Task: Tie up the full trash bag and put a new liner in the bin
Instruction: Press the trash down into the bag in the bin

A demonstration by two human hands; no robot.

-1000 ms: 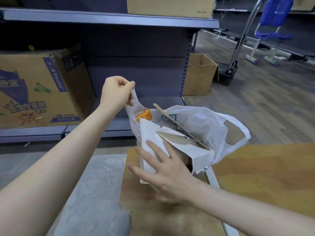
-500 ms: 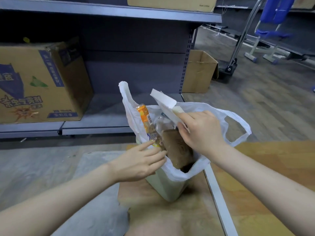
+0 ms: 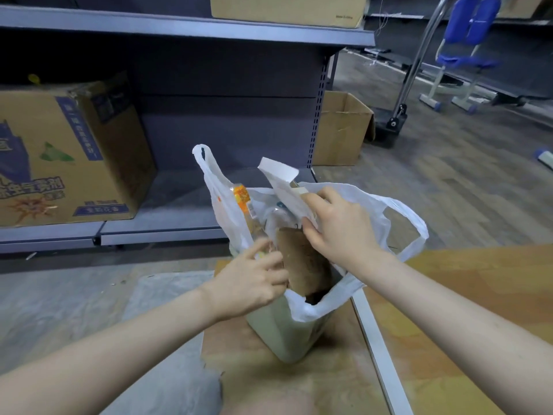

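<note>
The pale green bin (image 3: 281, 333) stands on the floor in the middle of the view, on a brown board (image 3: 269, 375), and the full white trash bag (image 3: 326, 301) sits inside it with its rim folded over the bin's near right corner. The bag's mouth is open. One handle (image 3: 206, 163) stands up at the far left, and the other handle (image 3: 413, 223) loops out to the right with free floor beyond it. Just right of the bin a pale strip (image 3: 377, 348) runs along the edge of a wooden surface (image 3: 466, 295). To the left lies grey floor (image 3: 59, 298), and farther off a metal shelf (image 3: 155, 229) with a printed cardboard box (image 3: 65, 157) closes that side.

The right hand (image 3: 341, 226) grasps a white folded carton (image 3: 284, 187) that sticks up out of the bag. The left hand (image 3: 254, 280) reaches into the bag's near left side with curled fingers beside a brown cardboard piece (image 3: 302, 265) and an orange wrapper (image 3: 244, 199); whether it grips anything cannot be told, since the fingertips are hidden among the rubbish. The bin's base and far wall are hidden. Both forearms are cut off by the frame's bottom edge.
</note>
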